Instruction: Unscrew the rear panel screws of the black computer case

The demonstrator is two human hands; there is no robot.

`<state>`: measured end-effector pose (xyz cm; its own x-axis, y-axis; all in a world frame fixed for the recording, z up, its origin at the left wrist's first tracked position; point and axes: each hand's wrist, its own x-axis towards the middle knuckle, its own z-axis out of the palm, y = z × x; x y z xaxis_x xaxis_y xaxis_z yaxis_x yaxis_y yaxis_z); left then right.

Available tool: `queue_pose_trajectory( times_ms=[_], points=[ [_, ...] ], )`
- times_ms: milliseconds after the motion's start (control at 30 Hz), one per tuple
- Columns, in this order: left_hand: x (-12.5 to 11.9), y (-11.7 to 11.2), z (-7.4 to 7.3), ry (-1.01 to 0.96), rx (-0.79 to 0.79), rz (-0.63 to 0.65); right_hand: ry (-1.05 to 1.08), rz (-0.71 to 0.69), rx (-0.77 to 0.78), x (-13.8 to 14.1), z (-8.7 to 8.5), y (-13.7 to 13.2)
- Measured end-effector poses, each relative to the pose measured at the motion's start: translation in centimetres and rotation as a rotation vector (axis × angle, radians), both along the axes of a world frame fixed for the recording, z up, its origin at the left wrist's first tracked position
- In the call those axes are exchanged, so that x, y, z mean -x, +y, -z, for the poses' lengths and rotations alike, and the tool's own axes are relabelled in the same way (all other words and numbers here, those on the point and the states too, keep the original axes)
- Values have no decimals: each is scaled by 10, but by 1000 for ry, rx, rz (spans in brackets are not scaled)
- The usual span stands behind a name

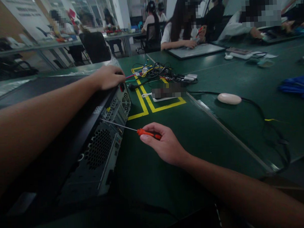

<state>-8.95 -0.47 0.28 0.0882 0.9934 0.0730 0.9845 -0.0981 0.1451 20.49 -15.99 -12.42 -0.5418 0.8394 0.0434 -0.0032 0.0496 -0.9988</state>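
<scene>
A black computer case (49, 132) lies on its side at the left, its grey metal back panel with vents facing right. My left hand (111, 77) grips the far corner of the case, fingers curled over the edge. In my right hand (165, 143) is a screwdriver (149, 133) with a red and black handle. Its long thin shaft points left, and the tip meets the back panel near the upper edge of the case. Whether a screw sits under the tip is too small to tell.
Beyond the case lies a tangle of black cables (162, 71) by yellow tape lines (164, 109). A white oval device (229, 98) sits on a cord at the right, with blue gloves (297, 86) farther over. Other people work at the tables behind.
</scene>
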Motion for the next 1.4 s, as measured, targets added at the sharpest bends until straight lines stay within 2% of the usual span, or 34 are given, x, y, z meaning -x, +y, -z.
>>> queue_pose_trajectory(
  times_ms=[300,800,1400],
  points=[
    [2,1,1,-18,-4,-1,2,-23,32,1,-1,-3],
    [2,3,0,11,25,-13,53,-53,-6,0,-2,-2],
    [2,3,0,5,30,-37,48,-29,-6,1,0,-2]
  ],
)
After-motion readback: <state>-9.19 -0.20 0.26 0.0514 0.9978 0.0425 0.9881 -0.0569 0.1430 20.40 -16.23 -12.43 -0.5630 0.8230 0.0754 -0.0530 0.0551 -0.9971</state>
